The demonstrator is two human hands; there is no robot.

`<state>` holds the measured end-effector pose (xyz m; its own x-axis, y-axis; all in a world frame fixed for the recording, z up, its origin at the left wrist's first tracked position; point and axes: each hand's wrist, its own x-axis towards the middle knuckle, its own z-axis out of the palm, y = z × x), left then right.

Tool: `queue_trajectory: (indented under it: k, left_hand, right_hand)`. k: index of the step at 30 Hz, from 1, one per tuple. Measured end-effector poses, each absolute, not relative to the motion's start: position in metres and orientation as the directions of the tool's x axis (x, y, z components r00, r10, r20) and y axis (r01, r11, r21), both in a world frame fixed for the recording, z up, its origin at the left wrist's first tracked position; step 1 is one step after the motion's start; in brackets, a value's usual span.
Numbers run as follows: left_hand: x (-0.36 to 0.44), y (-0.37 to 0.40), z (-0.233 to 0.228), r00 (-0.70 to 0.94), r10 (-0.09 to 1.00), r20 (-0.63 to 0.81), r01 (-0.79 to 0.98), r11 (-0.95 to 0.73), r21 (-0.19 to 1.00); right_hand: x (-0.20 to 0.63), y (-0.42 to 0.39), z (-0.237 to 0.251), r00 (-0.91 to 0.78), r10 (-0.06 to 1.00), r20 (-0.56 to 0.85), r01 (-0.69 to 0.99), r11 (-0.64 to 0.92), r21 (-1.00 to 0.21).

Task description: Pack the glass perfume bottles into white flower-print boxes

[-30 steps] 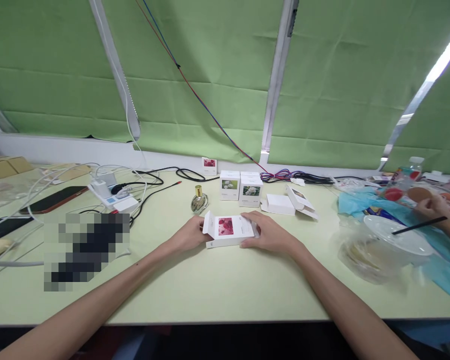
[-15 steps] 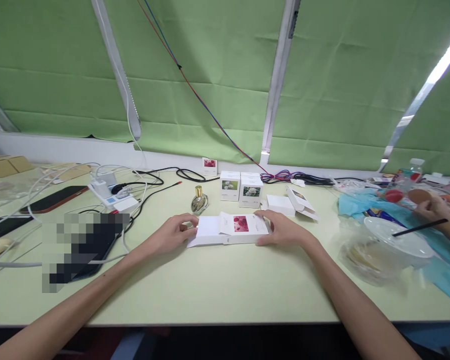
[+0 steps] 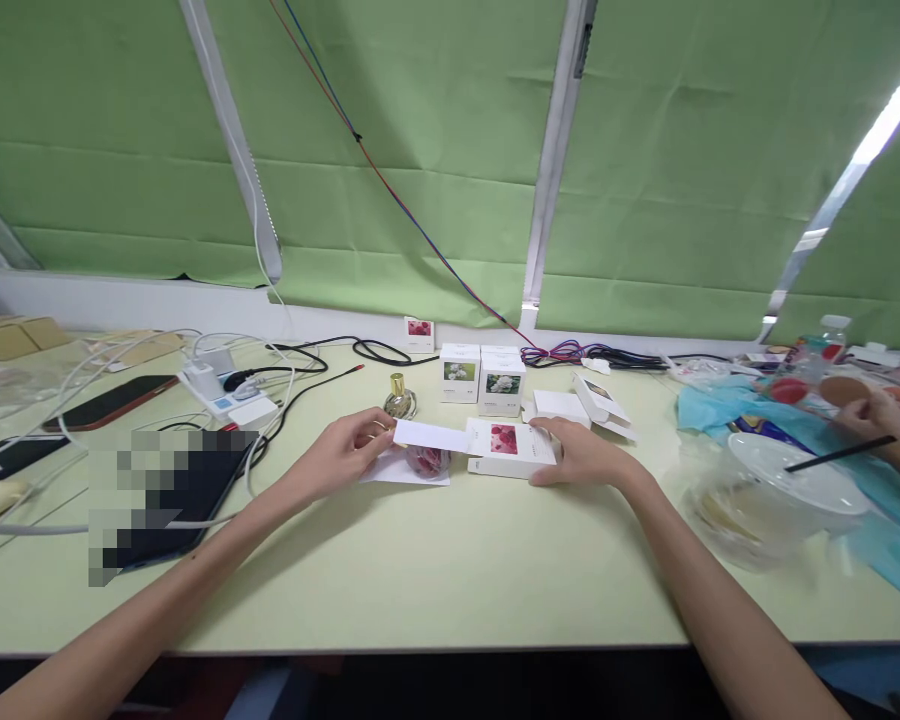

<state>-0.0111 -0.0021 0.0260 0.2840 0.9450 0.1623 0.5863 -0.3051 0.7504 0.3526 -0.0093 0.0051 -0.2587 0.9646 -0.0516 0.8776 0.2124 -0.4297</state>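
My right hand (image 3: 589,455) is closed round the right end of a small white box (image 3: 511,466) with a red flower picture, lying flat on the table. To its left, my left hand (image 3: 346,450) pinches the end of a folded white card insert (image 3: 429,435), whose right edge meets the box's left end. A dark red glass bottle (image 3: 429,461) shows between the insert's upper and lower panels; its top is hidden by my left fingers. Just behind them stands a glass perfume bottle (image 3: 399,402) with a gold cap.
Behind are white flower-printed boxes (image 3: 501,390), and an opened box (image 3: 604,405) lies to the right. Cables and a power strip (image 3: 225,390) are at left, beside a dark tablet (image 3: 187,520). A lidded bowl (image 3: 795,470) and another person's hand (image 3: 874,415) are at right.
The box and the insert have come apart: my right hand shifted slightly right with the box, my left hand slightly left and up. The red bottle inside the insert now shows.
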Motion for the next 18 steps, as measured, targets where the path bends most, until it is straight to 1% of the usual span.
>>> queue_trajectory:
  k: [4, 7, 10, 15, 18]
  left_hand:
    - [0.006, -0.004, 0.040, 0.289, 0.931, 0.222, 0.641, -0.360, 0.678]
    - [0.021, -0.004, 0.051, 0.355, 0.903, 0.244, 0.717, -0.430, 0.548]
    - [0.036, -0.002, 0.059, 0.385, 0.883, 0.269, 0.781, -0.467, 0.414]
    - [0.053, 0.000, 0.066, 0.458, 0.847, 0.270, 0.818, -0.521, 0.244]
    - [0.056, -0.001, 0.065, 0.485, 0.806, 0.338, 0.824, -0.551, 0.132]
  right_hand:
    - [0.353, -0.009, 0.004, -0.257, 0.966, -0.035, 0.877, 0.218, -0.429]
    - [0.353, -0.009, 0.003, -0.241, 0.970, -0.042, 0.890, 0.204, -0.408]
    - [0.353, -0.010, 0.003, -0.226, 0.973, -0.035, 0.902, 0.196, -0.385]
    - [0.352, -0.010, 0.005, -0.221, 0.974, -0.046, 0.911, 0.189, -0.368]
    - [0.352, -0.011, 0.006, -0.226, 0.973, -0.057, 0.910, 0.190, -0.368]
